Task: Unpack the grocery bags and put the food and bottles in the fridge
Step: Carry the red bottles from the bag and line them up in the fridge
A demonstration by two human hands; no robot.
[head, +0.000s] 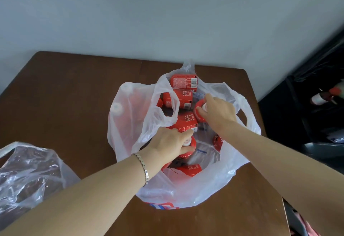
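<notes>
Brown table against pale wall. White grocery bag open at centre, red bottles inside. Step: unpacking. Left hand curled round near bottle. Right hand fingers closed on far bottle at cap. Both bottles inside bag. Next, judged: lift straight up, clear of bag handles.

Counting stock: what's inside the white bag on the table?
Red bottles, white caps, several lying sideways; left hand and right hand each grip one. Bag wall and hands cover others; count unclear.
</notes>
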